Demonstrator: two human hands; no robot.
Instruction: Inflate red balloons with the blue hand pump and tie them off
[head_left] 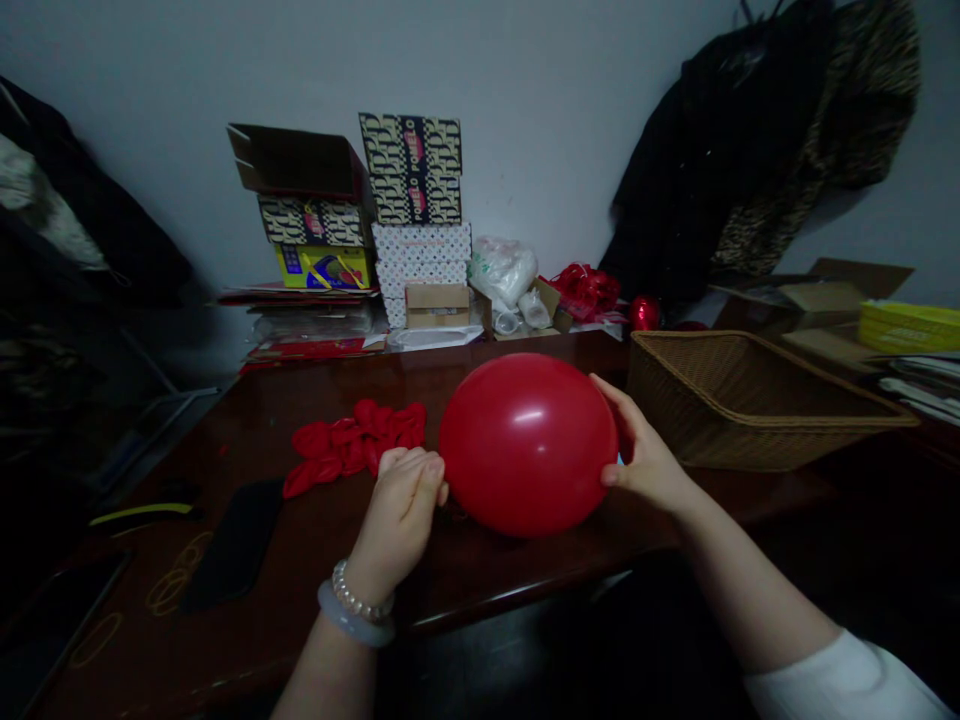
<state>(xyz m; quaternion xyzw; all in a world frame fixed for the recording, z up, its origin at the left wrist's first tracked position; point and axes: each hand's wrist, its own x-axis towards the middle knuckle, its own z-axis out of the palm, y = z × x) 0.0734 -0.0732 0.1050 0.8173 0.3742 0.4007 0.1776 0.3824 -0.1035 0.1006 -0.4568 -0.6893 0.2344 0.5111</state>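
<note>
a balloon pile (349, 440) lies left of the balloon (529, 445), a basket (750, 446) right, boxes (421, 250) behind

The balloon (529, 445) is plain red, the basket (750, 447) brown, the white boxes (424, 243) dotted.

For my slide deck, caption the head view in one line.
Left grip clenched, right grip cupped, on an inflated red balloon between limp red balloons and a wicker basket.

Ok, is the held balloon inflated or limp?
Inflated: the red balloon is round and smooth between the left hand and right hand. I cannot tell whether it is tied.
</note>
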